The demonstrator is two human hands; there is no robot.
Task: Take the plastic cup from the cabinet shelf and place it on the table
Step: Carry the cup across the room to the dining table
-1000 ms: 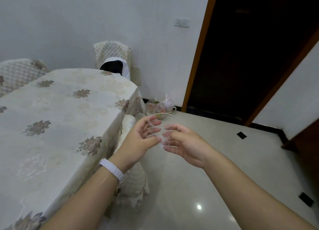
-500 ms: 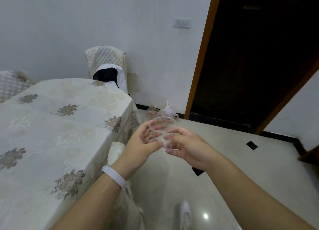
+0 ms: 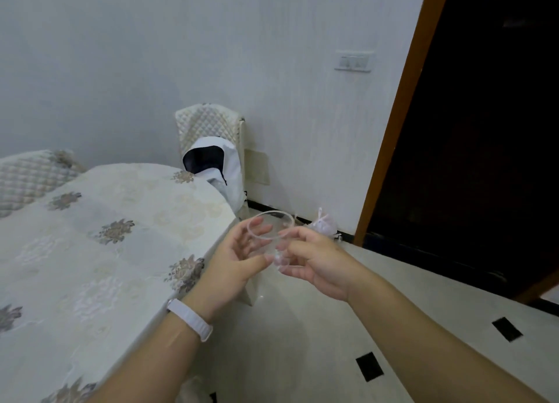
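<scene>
A clear plastic cup [image 3: 273, 225] is held upright in the air just past the table's near right corner. My right hand [image 3: 314, 259] grips its lower wall with fingers and thumb. My left hand [image 3: 239, 254] cups the cup's left side, fingers spread along it and thumb near the base. The table [image 3: 90, 251], covered by a cream cloth with flower motifs, lies to the left of both hands. No cabinet is in view.
A quilted chair with a white and black garment [image 3: 213, 163] stands at the table's far corner against the wall. Another quilted chair back [image 3: 28, 177] shows at the left. A small plastic bag [image 3: 323, 225] lies on the floor by the dark doorway [image 3: 484, 130].
The view has swung up and a little left, so the table takes more of the frame. Both hands keep the cup between them and have come closer to the table's corner.
</scene>
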